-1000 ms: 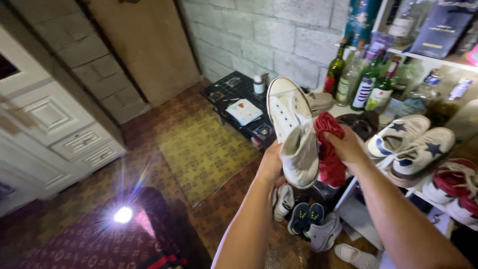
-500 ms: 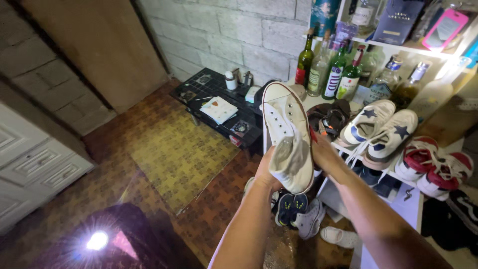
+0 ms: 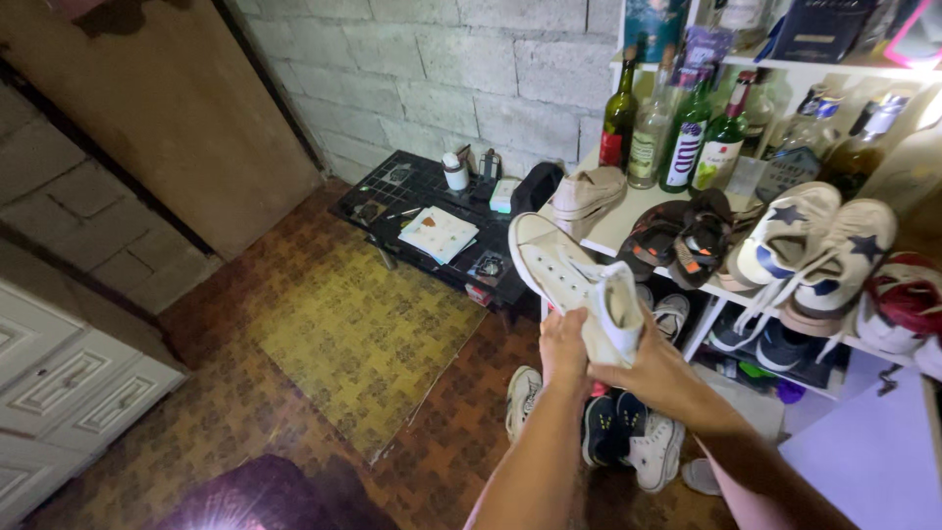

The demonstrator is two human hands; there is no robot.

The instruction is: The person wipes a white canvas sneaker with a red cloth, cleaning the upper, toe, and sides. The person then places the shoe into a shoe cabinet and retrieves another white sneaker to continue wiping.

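A white canvas high-top shoe (image 3: 569, 280) is held out in front of me, its toe pointing up and to the left. My left hand (image 3: 564, 353) grips it from below, near the heel. My right hand (image 3: 655, 371) wraps around the shoe's ankle collar from the right. A thin strip of red shows just under the two hands; I cannot tell what it is. The shoe hangs in front of a white shoe rack (image 3: 628, 211), above several shoes on the floor (image 3: 628, 442).
The rack holds white sneakers with dark stars (image 3: 814, 245), red and white sneakers (image 3: 903, 304), dark sandals (image 3: 677, 236), a beige shoe (image 3: 587, 191) and glass bottles (image 3: 687, 128). A black low table (image 3: 392, 186) stands by the block wall. A yellow patterned mat (image 3: 363, 334) and a white cabinet (image 3: 59, 393) are to the left.
The shoe has come down from upright at face height to a lower, tilted hold. The red cloth in my right hand has gone out of sight, and that hand is now on the shoe.
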